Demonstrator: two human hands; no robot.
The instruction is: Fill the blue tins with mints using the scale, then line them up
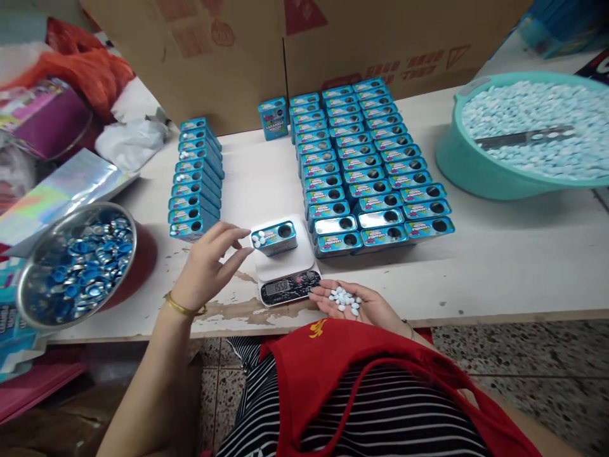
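A blue candy tin [273,240] with a dark round opening stands on a white kitchen scale [285,270]. A few white candies [259,238] lie on its left top end, and the display reads about 155.0. At the tin's left end is my left hand [209,260], thumb and fingers apart and nothing between them; whether the fingertips touch the tin I cannot tell. In front of the scale, my right hand [366,304] is palm up and cupped, holding several pale candies [345,299].
Blue tins [354,165] stand in rows behind and right of the scale, another row [195,178] at left. A turquoise basin [499,171] of candies holds a dark flat tool. A metal bowl [136,238] holds blue caps. A cardboard box [257,63] stands behind.
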